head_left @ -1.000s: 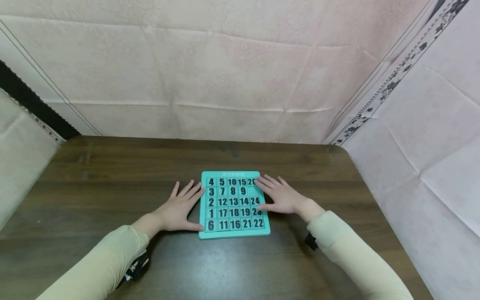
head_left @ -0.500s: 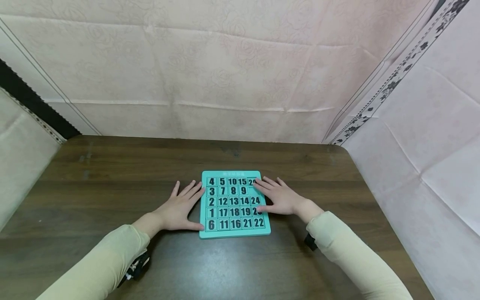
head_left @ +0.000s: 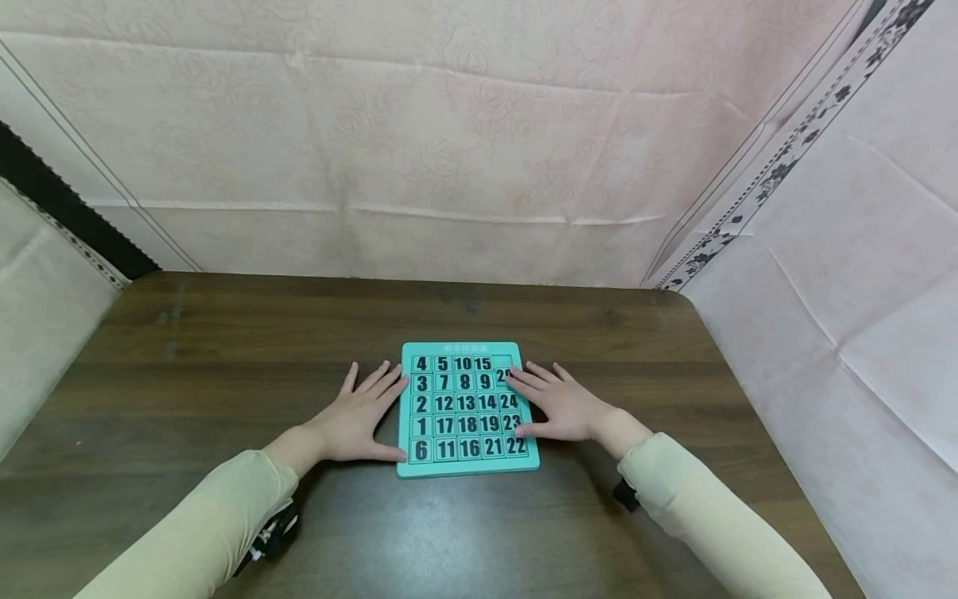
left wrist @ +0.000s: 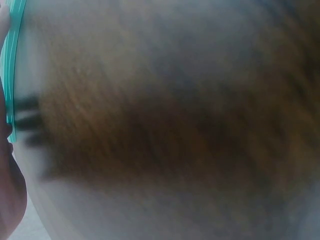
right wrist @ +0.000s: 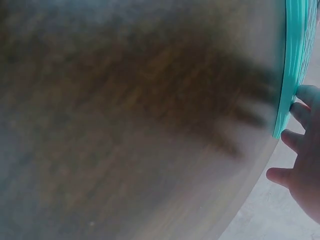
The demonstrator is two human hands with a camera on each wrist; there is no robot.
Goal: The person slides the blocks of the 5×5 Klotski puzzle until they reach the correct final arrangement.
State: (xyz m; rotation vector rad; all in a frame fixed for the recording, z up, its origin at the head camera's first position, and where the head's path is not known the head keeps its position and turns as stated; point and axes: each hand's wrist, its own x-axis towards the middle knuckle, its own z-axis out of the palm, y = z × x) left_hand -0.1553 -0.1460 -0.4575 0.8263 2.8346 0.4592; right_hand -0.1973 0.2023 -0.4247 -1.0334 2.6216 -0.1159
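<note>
A turquoise sliding number puzzle (head_left: 468, 469) lies flat on the table in the head view, its square tiles printed with black numbers. The slot (head_left: 504, 363) at its top right corner holds no tile. My left hand (head_left: 352, 423) has its fingers spread, the fingertips and thumb at the puzzle's left edge. On the right side, my right hand (head_left: 565, 405) reaches over the frame with straight fingers. Its fingertips touch the 20 tile (head_left: 501, 376), partly covering it, and the thumb is beside the 23 tile (head_left: 511, 423). Both wrist views catch only the puzzle's edge and part of a hand.
The dark brown wooden table (head_left: 224, 349) extends around the puzzle. A pale patterned cloth (head_left: 464, 141) rises behind its far edge, with another white cloth (head_left: 846, 333) along the right. A black band (head_left: 67, 204) runs down the far left.
The 20 tile has slid down from the top right corner into the second row, leaving the corner slot empty. My right hand moved slightly nearer me with it; the left hand stayed put.
</note>
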